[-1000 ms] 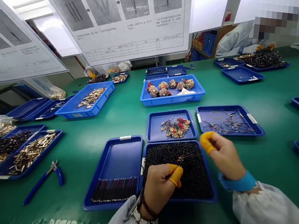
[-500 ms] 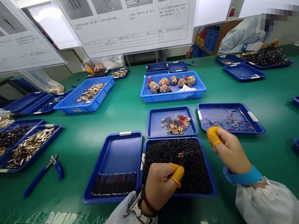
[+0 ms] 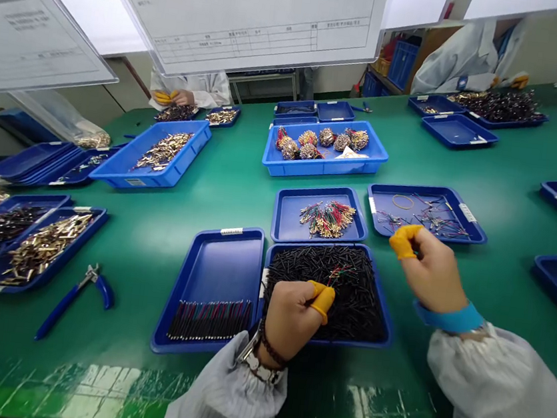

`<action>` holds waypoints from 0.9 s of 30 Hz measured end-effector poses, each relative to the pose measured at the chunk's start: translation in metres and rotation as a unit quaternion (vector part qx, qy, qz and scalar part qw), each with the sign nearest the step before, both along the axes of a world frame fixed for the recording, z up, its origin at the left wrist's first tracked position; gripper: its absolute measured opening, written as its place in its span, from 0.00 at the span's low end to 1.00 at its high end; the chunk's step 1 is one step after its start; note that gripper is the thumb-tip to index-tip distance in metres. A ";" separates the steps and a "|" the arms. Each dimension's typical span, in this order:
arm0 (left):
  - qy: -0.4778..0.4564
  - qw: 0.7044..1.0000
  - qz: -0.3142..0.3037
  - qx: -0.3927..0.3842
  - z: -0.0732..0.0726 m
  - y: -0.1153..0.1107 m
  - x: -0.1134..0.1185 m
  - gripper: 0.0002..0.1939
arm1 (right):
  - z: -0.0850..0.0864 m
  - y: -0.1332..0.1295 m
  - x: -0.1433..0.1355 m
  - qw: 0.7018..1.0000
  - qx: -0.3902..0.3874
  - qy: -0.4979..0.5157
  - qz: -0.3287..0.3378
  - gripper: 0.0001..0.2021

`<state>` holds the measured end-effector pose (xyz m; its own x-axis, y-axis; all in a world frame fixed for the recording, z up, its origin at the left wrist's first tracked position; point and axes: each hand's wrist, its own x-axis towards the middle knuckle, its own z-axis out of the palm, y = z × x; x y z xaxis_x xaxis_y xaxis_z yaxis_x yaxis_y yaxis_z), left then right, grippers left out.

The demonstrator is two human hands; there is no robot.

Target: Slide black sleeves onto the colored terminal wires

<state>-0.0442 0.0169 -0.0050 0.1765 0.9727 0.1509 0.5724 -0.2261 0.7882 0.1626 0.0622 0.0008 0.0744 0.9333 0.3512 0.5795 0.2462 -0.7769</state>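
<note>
My left hand (image 3: 291, 318), with yellow finger cots, is closed in a pinch over the tray of black sleeves (image 3: 364, 313). Thin red and green wires (image 3: 339, 274) stick up from its fingertips. Raised to the right, my right hand (image 3: 433, 267) also pinches thumb and forefinger together; what lies between them, if anything, is too small to make out. Just beyond it is a blue tray (image 3: 381, 187) holding loose wires and a rubber band. Left of my left hand, a blue tray (image 3: 205, 254) holds a row of black-sleeved wires (image 3: 208, 322).
Blue-handled pliers (image 3: 78, 293) lie at left, near trays of brass parts (image 3: 47, 246). Behind the sleeves stands a tray with a wire bundle (image 3: 328, 218). A larger bin (image 3: 323, 168) holds several bundles. Printed sheets (image 3: 257, 39) hang overhead. Two people work across the table.
The view has tilted down slightly. Both hands keep their pinches; the right thumb and forefinger now form a rounder loop. The wires remain in my left hand.
</note>
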 end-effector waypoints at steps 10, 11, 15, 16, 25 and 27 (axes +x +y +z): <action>-0.022 0.999 0.039 0.023 0.003 0.003 -0.004 0.18 | -0.017 -0.054 -0.021 0.902 -0.050 -0.375 0.208 0.04; -0.019 0.999 0.038 0.025 0.003 0.003 -0.004 0.18 | -0.014 -0.053 -0.019 0.897 -0.045 -0.391 0.200 0.03; -0.017 0.999 0.028 0.035 0.001 0.003 -0.003 0.17 | -0.005 -0.046 -0.009 0.874 -0.043 -0.450 0.179 0.04; -0.018 0.999 0.025 0.038 0.001 0.003 -0.003 0.17 | -0.004 -0.046 -0.009 0.868 -0.048 -0.459 0.183 0.04; -0.032 0.998 0.011 0.043 0.001 0.003 -0.003 0.15 | -0.007 -0.049 -0.021 0.866 -0.061 -0.446 0.217 0.04; -0.032 0.998 0.009 0.044 0.001 0.003 -0.003 0.15 | -0.003 -0.049 -0.021 0.855 -0.051 -0.453 0.246 0.08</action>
